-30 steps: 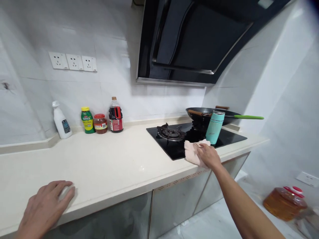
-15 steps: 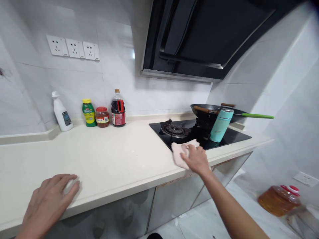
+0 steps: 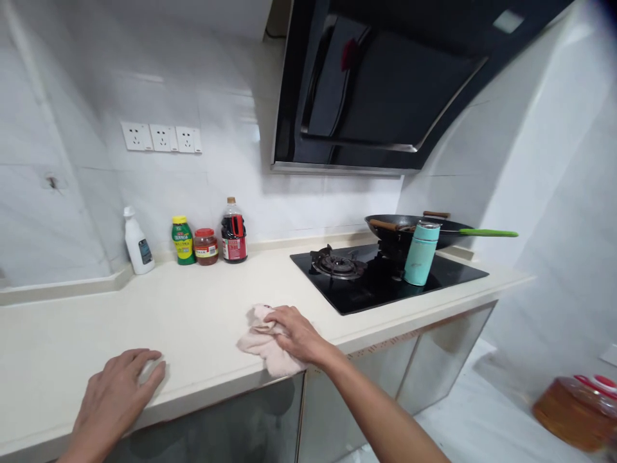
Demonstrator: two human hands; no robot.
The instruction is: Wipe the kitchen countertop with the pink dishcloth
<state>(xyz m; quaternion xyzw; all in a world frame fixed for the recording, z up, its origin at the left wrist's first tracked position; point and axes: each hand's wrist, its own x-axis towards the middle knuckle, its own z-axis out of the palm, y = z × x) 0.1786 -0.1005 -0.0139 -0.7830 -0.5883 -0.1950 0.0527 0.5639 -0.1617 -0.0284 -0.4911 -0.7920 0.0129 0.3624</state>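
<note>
Through the head camera I have both hands in view over a pale surface (image 3: 202,321). My right hand (image 3: 294,334) is closed on a pale pink cloth (image 3: 270,354), its fingers bunching the upper part while the rest spreads out flat. The cloth lies on the surface near its front edge, to the left of the stove (image 3: 359,297) and apart from it. My left hand (image 3: 120,386) grasps nothing that I can see; it rests palm down on the surface by the front edge, fingers loosely curved and thumb held away from them.

On the stove's black glass I see a bare burner (image 3: 337,265) on the left, and an upright turquoise flask (image 3: 420,257) standing near the front on the right. Behind the flask, and partly hidden by it, sits a dark wok (image 3: 450,239), with a green handle (image 3: 489,233) sticking out to the right. A black hood (image 3: 376,96) hangs above.

Along the back wall, left to right, I make out a white bottle (image 3: 137,247), a green bottle (image 3: 183,244) with a yellow cap, a red-lidded jar (image 3: 205,249) just beside it, and a dark sauce bottle (image 3: 234,235). Low at my far right is a jug (image 3: 573,411) of amber liquid.
</note>
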